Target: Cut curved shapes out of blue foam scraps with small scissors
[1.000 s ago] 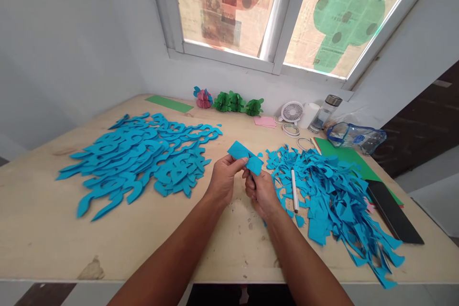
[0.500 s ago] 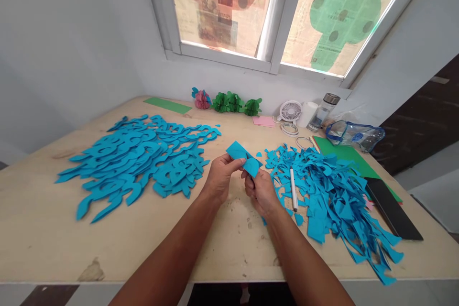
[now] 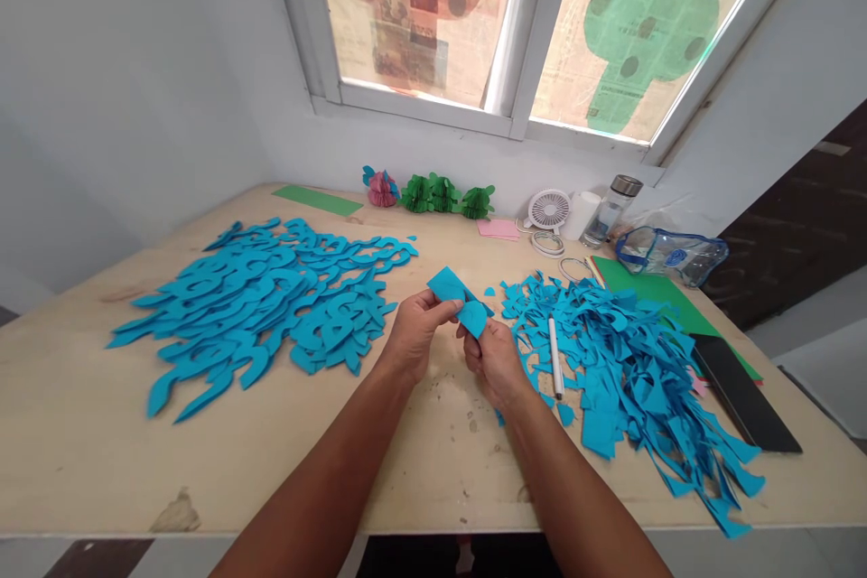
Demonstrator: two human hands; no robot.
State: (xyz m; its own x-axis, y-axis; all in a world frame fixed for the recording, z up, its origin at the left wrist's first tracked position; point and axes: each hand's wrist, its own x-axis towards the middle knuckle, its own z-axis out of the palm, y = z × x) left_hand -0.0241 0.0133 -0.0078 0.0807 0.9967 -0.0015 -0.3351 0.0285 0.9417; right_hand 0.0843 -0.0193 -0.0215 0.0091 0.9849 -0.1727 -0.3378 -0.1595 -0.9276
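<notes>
My left hand (image 3: 416, 330) pinches a folded piece of blue paper (image 3: 445, 284) between thumb and fingers above the middle of the table. A rounded flap of that paper, with a curved cut edge, hangs toward my right hand (image 3: 496, 361). The right fingers are curled just under the flap, around what look like scissors (image 3: 478, 343); only a small dark part shows, and the blades are hidden by the paper. Left of my hands lies a spread of blue paper cutouts (image 3: 250, 289) with looped shapes. To the right is a heap of blue paper scraps (image 3: 629, 352).
A white pen (image 3: 555, 357) rests on the scraps. Behind them are a black flat case (image 3: 745, 397), green sheets (image 3: 657, 298), a clear pouch (image 3: 670, 257), a bottle (image 3: 610, 212) and a small fan (image 3: 549, 209). Paper ornaments (image 3: 440, 193) stand along the wall.
The rounded paper flap has shifted very slightly between my hands, and the dark part by my right fingers shows less. Both hands otherwise keep their places.
</notes>
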